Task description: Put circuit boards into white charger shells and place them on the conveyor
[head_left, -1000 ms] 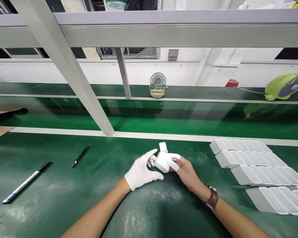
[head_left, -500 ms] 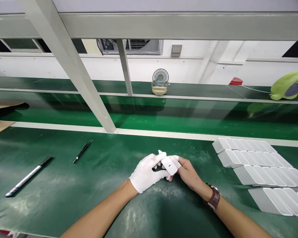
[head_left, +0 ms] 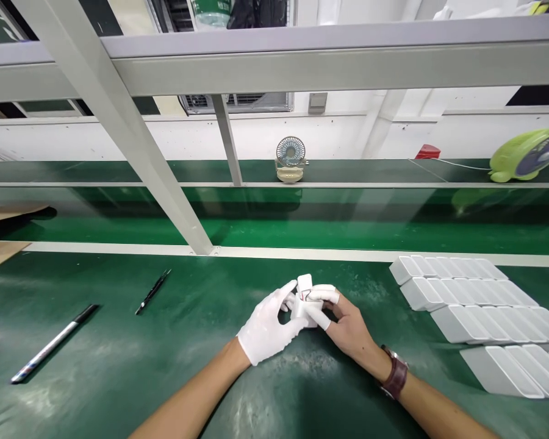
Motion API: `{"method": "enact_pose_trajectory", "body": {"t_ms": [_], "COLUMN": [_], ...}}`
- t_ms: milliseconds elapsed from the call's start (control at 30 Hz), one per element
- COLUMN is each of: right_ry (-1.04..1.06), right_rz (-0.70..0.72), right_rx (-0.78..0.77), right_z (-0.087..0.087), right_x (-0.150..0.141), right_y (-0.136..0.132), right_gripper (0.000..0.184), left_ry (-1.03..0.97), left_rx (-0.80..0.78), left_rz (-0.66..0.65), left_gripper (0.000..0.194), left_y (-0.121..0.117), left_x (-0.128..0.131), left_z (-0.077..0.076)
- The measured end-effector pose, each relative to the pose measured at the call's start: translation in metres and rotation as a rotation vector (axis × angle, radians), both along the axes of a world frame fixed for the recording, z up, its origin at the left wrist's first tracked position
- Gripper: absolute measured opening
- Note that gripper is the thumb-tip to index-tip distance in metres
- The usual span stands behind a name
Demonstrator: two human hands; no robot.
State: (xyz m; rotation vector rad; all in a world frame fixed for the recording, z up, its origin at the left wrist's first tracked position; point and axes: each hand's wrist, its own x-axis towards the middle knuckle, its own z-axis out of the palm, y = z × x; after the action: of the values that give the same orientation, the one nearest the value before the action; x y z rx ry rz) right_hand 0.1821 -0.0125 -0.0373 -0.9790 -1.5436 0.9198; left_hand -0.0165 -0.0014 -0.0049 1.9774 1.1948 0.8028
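A small white plastic case (head_left: 297, 312) is between my hands, over the middle of the green table. Its lid (head_left: 304, 281) stands raised at the far side, and thin red and dark lines, perhaps wires, show below it. My left hand (head_left: 269, 326), in a white glove, grips the case from the left with thumb and fingers. White finger cots cover fingertips of my right hand (head_left: 345, 320), which holds the case's right side, index finger near the lid's base and thumb on the front. The fingers hide much of the case.
Rows of white boxes (head_left: 489, 326) stand at the right. A black pen-like tool (head_left: 153, 292) and a silver-and-black marker (head_left: 55, 344) lie at the left, with cardboard (head_left: 0, 253) beyond. A slanted grey post (head_left: 137, 134) meets the table's back edge; a small fan (head_left: 290, 158) stands behind.
The case was tilted with its open lid up, then turned to show a flat face with a small dark slot. Now it is turned back, lid raised, and my left hand has closed onto it.
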Motion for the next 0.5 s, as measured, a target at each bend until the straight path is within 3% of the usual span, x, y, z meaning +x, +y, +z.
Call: {"method": "enact_pose_trajectory", "body": {"t_ms": [100, 200, 333, 500], "right_ry": [-0.190, -0.275, -0.301, -0.350], "right_rz": [-0.018, 0.044, 0.035, -0.091], "right_rx": [0.237, 0.310, 0.326, 0.230], "right_z": [0.001, 0.005, 0.006, -0.006], "right_x": [0.003, 0.007, 0.012, 0.017], "right_y": [-0.002, -0.004, -0.003, 0.007], "right_gripper": [0.022, 0.027, 0.020, 0.027], "left_ry": [0.022, 0.076, 0.109, 0.110], "left_rx": [0.031, 0.083, 0.083, -0.019], "left_rz": [0.008, 0.006, -0.038, -0.028], "left_gripper": [0.060, 0.061, 0.059, 0.083], "left_y": [0.005, 0.008, 0.008, 0.009], "left_x": [-0.001, -0.004, -0.007, -0.004], "left_z": [-0.007, -0.012, -0.010, -0.008]}}
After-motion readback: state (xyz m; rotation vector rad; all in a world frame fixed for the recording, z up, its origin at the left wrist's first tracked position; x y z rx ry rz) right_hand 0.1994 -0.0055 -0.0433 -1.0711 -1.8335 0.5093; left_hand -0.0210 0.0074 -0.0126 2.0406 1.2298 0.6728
